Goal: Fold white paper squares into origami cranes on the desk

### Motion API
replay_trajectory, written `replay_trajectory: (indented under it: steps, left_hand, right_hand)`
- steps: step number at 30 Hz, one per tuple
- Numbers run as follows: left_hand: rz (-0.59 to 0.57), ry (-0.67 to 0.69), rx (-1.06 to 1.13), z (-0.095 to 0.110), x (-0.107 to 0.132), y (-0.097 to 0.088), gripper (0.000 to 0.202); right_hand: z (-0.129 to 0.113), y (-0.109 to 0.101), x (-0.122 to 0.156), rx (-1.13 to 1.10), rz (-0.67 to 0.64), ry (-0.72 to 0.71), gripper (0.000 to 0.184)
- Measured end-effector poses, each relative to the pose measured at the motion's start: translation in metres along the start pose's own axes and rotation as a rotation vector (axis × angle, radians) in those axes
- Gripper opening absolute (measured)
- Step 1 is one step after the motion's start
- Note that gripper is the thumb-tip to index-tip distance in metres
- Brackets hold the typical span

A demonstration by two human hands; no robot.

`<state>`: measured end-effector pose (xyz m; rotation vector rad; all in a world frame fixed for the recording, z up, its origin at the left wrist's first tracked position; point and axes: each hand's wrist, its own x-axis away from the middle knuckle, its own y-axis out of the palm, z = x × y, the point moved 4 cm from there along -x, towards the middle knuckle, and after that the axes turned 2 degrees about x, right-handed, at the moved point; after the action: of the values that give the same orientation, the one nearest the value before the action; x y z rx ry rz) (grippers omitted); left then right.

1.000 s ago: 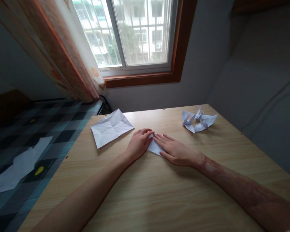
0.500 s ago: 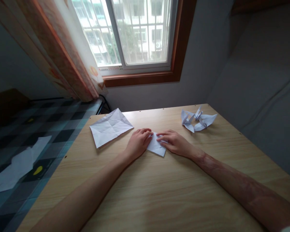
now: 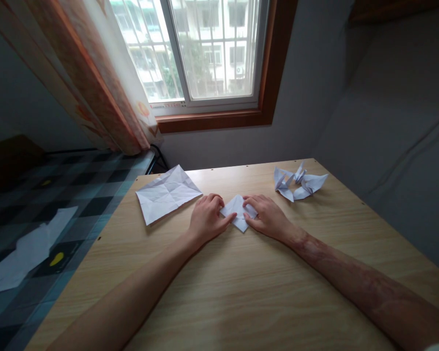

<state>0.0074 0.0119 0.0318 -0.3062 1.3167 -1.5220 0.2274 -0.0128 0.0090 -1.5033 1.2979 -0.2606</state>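
Between my hands, a small folded sheet of white paper point(image 3: 238, 208) lies on the wooden table point(image 3: 241, 287), one corner pointing toward me. My left hand point(image 3: 209, 216) grips its left side, thumb on top and the other fingers curled at the edge. At the right side my right hand point(image 3: 265, 214) pinches the paper, with the thumb near its lower edge and the fingers above. My fingers cover both side corners of the folded paper.
A larger creased white sheet point(image 3: 169, 194) lies at the table's back left. Folded paper cranes point(image 3: 300, 183) stand at the back right. Left of the table, torn white paper point(image 3: 32, 248) rests on a checked bed cover point(image 3: 95, 170). A window point(image 3: 215, 53) is beyond.
The folded paper has turned slightly, its near corner shifting left. My left thumb has spread out over the paper, and my right hand has taken hold of its right side.
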Motion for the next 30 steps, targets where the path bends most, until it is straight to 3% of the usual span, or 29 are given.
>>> replay_trajectory:
  steps: [4, 8, 12, 19, 24, 30]
  left_hand:
    - [-0.008, 0.014, 0.020, -0.002, -0.001, 0.003, 0.038]
    - [-0.003, 0.086, 0.069, -0.001, 0.001, 0.006, 0.023]
    - [-0.107, 0.225, 0.160, 0.007, 0.005, 0.011, 0.010]
    - [-0.221, 0.332, 0.203, 0.013, 0.006, 0.013, 0.020]
    - [-0.215, 0.297, 0.188, 0.006, 0.004, 0.018, 0.023]
    - [-0.201, 0.313, 0.142, 0.002, 0.004, 0.022, 0.041]
  right_hand:
    - [0.000, 0.000, 0.000, 0.004, -0.002, 0.021, 0.020]
    - [-0.001, -0.001, -0.001, 0.000, -0.002, 0.016, 0.020]
    - [0.001, 0.000, -0.001, -0.016, -0.001, 0.012, 0.020]
    - [0.011, 0.004, 0.000, -0.065, 0.005, 0.023, 0.025]
    - [0.013, 0.006, -0.001, -0.079, 0.003, 0.023, 0.024]
    - [0.014, 0.010, 0.000, -0.027, -0.014, 0.029, 0.034]
